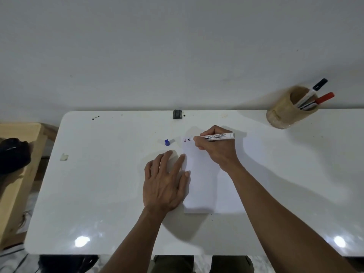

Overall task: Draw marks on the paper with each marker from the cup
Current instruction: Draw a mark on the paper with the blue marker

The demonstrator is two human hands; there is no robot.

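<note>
A white sheet of paper (204, 186) lies in the middle of the white table (98, 194). My right hand (215, 148) grips an uncapped white marker (218, 136), with its tip touching the paper's top left corner beside short red and dark marks (185, 140). My left hand (166, 182) lies flat with fingers spread, pressing the paper's left edge. The marker's blue cap (167, 142) rests on the table just left of the paper. At the far right stands a wooden cup (285, 113) holding a black-capped marker (315, 89) and a red-capped marker (323, 98).
A small black clip (177, 114) sits at the table's far edge against the pale wall. A bit of tape (64, 157) sticks to the table at the left. Left of the table is a wooden piece of furniture (17, 174) with a dark object (13, 154) on it.
</note>
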